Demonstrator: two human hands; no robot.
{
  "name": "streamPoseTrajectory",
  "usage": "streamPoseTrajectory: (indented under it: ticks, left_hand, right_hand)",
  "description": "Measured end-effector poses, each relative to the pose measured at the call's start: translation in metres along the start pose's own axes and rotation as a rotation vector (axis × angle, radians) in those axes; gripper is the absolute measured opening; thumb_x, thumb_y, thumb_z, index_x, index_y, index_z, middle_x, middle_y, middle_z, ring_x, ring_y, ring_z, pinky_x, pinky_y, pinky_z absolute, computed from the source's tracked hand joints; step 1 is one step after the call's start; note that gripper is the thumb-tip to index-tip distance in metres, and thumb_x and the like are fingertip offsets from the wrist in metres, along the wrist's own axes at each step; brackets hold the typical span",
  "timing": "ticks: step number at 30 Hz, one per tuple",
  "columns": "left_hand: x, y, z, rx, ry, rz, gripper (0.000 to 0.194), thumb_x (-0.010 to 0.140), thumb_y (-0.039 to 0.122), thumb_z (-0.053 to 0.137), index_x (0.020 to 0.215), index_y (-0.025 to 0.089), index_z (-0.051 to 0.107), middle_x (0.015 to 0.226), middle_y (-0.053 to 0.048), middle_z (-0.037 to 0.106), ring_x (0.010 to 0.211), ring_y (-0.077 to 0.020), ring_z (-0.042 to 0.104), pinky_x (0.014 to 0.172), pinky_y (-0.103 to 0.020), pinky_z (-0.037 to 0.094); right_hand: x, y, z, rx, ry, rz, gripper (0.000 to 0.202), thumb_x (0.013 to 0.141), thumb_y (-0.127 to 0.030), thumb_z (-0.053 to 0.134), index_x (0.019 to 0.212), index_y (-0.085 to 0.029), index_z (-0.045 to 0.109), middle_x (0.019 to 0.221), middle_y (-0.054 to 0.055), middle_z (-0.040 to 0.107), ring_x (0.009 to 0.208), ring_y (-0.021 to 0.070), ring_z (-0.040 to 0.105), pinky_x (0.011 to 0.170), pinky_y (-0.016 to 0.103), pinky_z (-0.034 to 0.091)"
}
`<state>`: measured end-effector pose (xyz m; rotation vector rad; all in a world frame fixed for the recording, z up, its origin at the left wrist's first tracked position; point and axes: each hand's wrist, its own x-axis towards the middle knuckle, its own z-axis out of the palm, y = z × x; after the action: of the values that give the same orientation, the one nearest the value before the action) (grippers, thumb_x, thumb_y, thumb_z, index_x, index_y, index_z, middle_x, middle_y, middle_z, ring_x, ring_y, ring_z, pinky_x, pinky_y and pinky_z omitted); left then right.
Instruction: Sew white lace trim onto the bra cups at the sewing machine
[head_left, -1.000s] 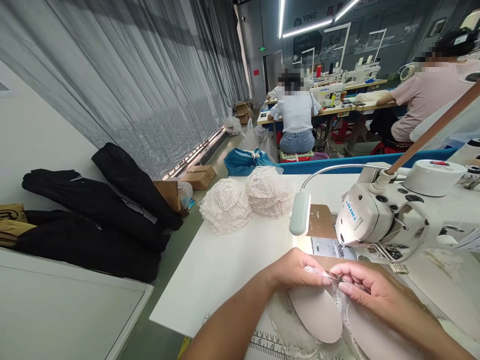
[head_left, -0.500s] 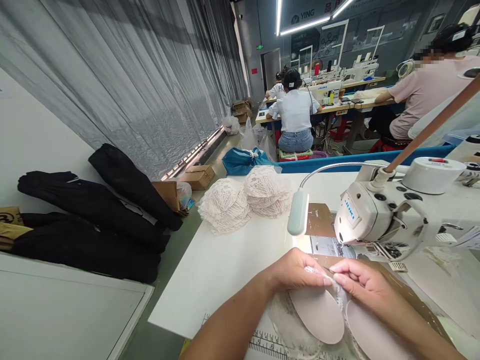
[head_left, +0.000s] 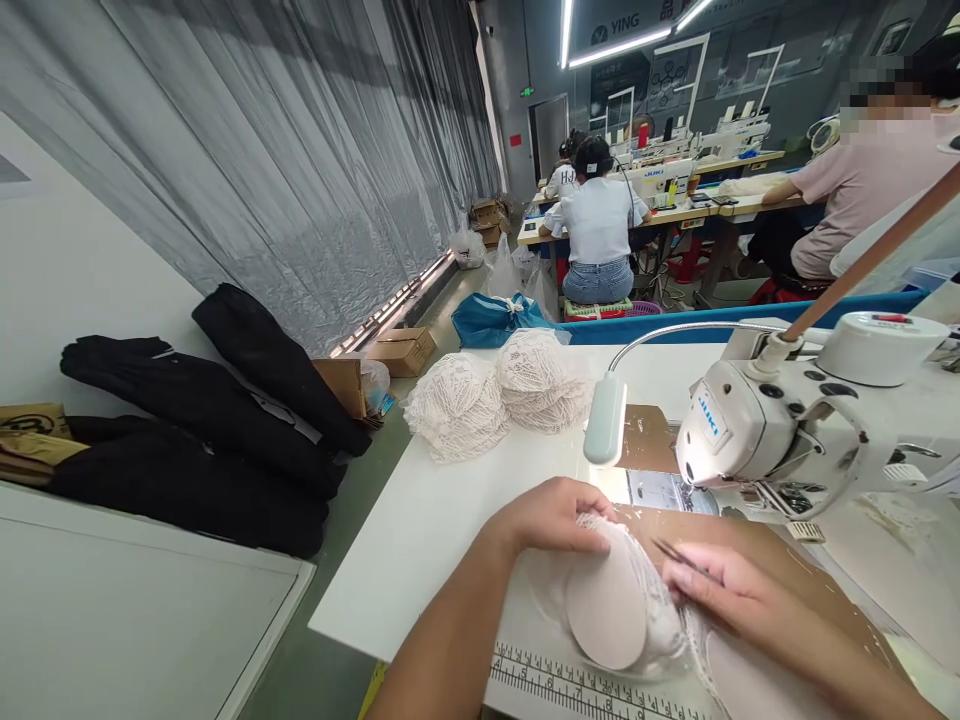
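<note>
My left hand (head_left: 556, 515) is closed on the upper edge of a lace-trimmed bra cup (head_left: 607, 610), its thumb lying over the pale pad. The cup's smooth inner side faces up above the sewing table. To its right, my right hand (head_left: 731, 582) grips slim dark tweezers (head_left: 679, 557), their tips pointing up and left. Its fingertips are close to the white lace edge between the cups; whether they touch it I cannot tell. A second pale cup (head_left: 754, 678) lies partly hidden below my right forearm. The sewing machine (head_left: 724, 425) stands just beyond my hands.
Two piles of lace cups (head_left: 459, 408) sit at the table's far left. A grey-green lamp (head_left: 606, 420) on a bent neck stands left of the machine head. Printed ruler marks (head_left: 551, 682) run along the near edge. Co-workers sit at machines farther back.
My left hand has moved left with the cup, away from my right hand, and the cup has turned more upright. The tweezers in my right hand now show more clearly. The view has shifted slightly.
</note>
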<state>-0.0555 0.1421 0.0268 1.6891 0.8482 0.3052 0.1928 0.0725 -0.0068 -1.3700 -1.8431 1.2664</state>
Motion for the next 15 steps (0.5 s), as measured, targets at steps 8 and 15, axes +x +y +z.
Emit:
streamPoseTrajectory:
  ticks: [8,15]
  left_hand:
    - [0.009,0.003,0.022,-0.066,0.073,0.056,0.041,0.067,0.038,0.076,0.103,0.019,0.068,0.099,-0.004,0.066,0.088,-0.0188,0.058,0.075,-0.027,0.043]
    - [0.012,0.006,0.032,-0.132,0.081,0.019,0.033,0.066,0.038,0.078,0.093,0.019,0.071,0.087,0.000,0.066,0.082,-0.0154,0.056,0.071,-0.024,0.040]
  right_hand:
    - [0.006,-0.002,0.011,0.157,0.066,0.032,0.040,0.080,-0.063,0.055,0.082,-0.024,0.059,0.072,-0.001,0.056,0.069,0.0172,0.053,0.061,0.028,0.046]
    - [0.002,-0.004,0.012,0.183,0.123,0.029,0.038,0.084,-0.060,0.052,0.078,-0.024,0.061,0.066,-0.001,0.052,0.062,0.0150,0.046,0.057,0.027,0.040]
